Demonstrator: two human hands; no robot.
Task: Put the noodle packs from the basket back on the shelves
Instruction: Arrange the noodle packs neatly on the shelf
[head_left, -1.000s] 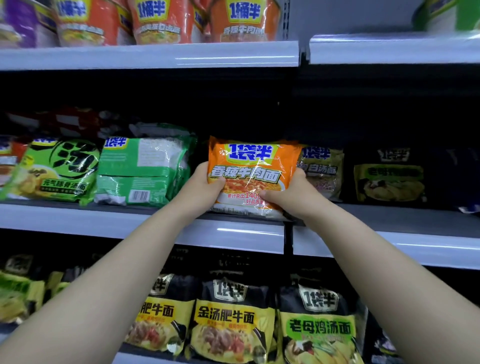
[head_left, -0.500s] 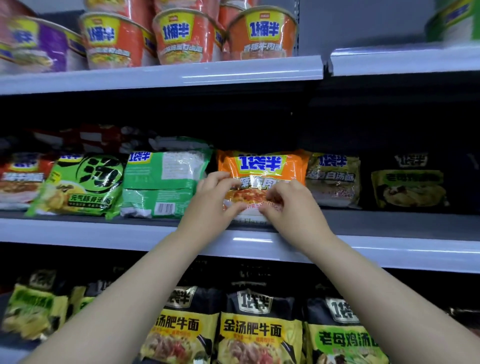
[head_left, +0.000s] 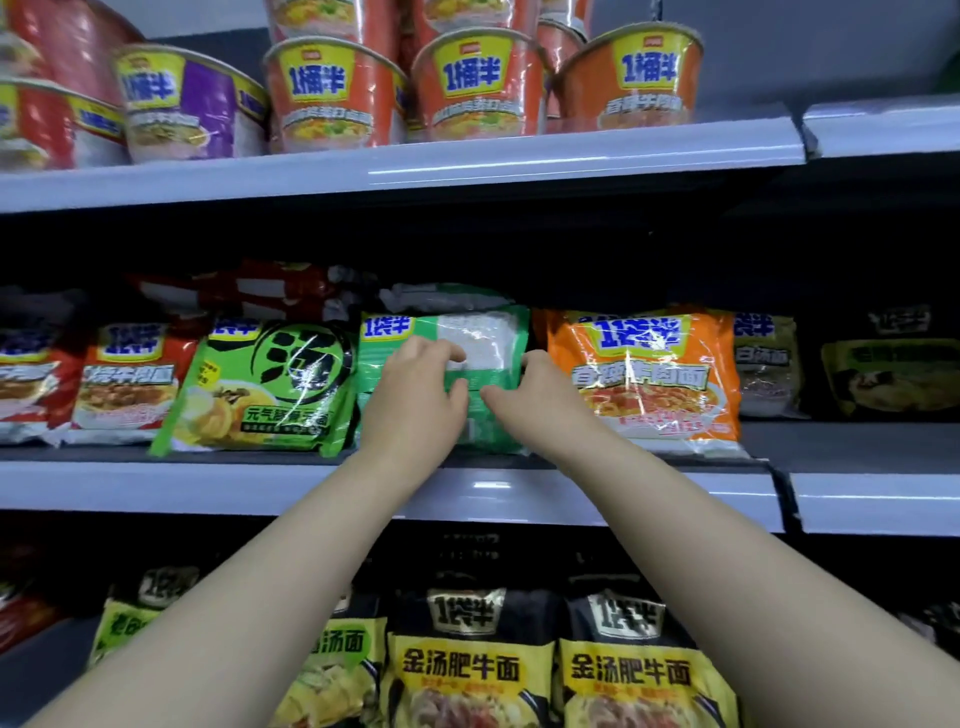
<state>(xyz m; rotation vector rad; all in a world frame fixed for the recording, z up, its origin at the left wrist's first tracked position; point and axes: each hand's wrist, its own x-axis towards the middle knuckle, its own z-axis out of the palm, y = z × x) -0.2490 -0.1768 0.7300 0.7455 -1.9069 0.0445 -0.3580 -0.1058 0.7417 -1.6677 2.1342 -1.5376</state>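
An orange noodle pack (head_left: 644, 379) stands on the middle shelf (head_left: 156, 488), right of centre, with no hand on it. To its left stands a green noodle pack (head_left: 483, 338) with its white-panelled back facing me. My left hand (head_left: 415, 400) grips this green pack on its left side, fingers curled over the front and thumb pressed in. On the pack's right side my right hand (head_left: 540, 400) grips it, fingers at the edge. The basket is out of view.
Noodle cups (head_left: 332, 88) crowd the top shelf. A lime-green pack (head_left: 265, 384) and red packs (head_left: 124, 379) stand left of my hands. An olive pack (head_left: 763, 364) and a dark pack (head_left: 883, 369) stand to the right. Black-and-yellow packs (head_left: 467, 665) fill the lower shelf.
Both hands let go of the orange pack, which now stands on the shelf, and moved left onto the green pack. The view tilted up and shifted left.
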